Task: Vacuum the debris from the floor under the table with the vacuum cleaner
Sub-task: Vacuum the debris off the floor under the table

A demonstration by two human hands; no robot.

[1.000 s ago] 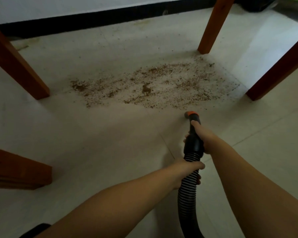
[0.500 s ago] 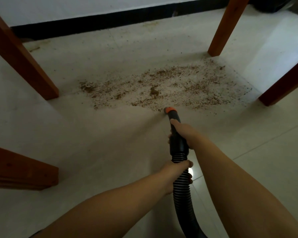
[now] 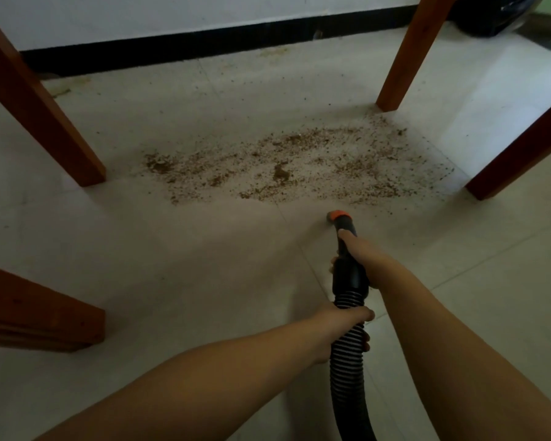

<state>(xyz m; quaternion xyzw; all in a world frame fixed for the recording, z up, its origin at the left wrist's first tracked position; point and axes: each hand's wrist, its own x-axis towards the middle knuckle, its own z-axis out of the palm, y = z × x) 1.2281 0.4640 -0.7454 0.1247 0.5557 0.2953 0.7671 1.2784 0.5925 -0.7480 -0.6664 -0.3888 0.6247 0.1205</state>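
Note:
Brown crumbly debris [image 3: 287, 168] lies scattered in a wide patch on the pale tiled floor [image 3: 172, 265] between the table legs. A black vacuum hose [image 3: 347, 370] ends in a rigid black nozzle with an orange tip [image 3: 338, 215], which touches the floor just in front of the patch's near edge. My right hand [image 3: 361, 254] grips the rigid nozzle part, forefinger stretched along it. My left hand [image 3: 341, 329] grips the ribbed hose just behind it.
Reddish wooden table legs stand at the left [image 3: 39, 113], back right [image 3: 407, 52] and right [image 3: 519, 154]; another wooden piece [image 3: 35, 313] sits low at the left. A white wall with black skirting [image 3: 188, 43] runs behind. A dark object [image 3: 490, 14] sits at the top right.
The orange nozzle tip swept left along the patch's near edge, then back right and slightly away from the debris. Both hands kept their hold on the hose.

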